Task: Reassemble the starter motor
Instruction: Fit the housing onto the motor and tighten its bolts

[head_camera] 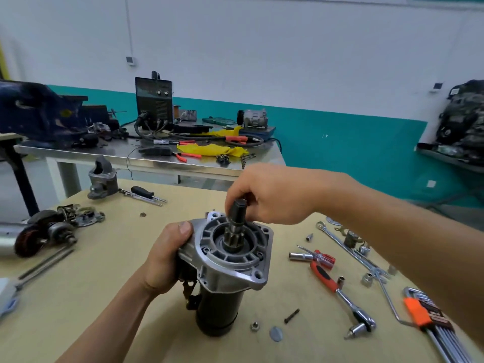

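1. The starter motor (225, 271) stood near the middle of the beige worktable (104, 297), with its dark cylindrical body down and its silver flanged end up, leaning a little to the right.
2. Whether its bottom rested on the table could not be told.
3. The left hand (165, 258) gripped the motor from the left, fingers wrapped round its side and the thumb pressed on the rim of the silver flange.
4. The right hand (267, 195) reached in from the right, and its curled fingers pinched the top of the toothed pinion shaft (237, 221) that stuck up from the flange's centre.
5. On the table just near and right of the motor lay a dark bolt (291, 316), a nut (254, 326) and a small grey disc (276, 334).
6. Farther right lay a red-handled ratchet (337, 289), a red screwdriver (320, 258) and a set of hex keys (424, 315) in an orange holder.
7. At the left edge lay an armature (39, 237), and a grey nose housing (102, 179) stood at the far left corner.
8. Beyond, a steel table (157, 158) bore a yellow cloth (212, 149) and a dark welder (154, 100).
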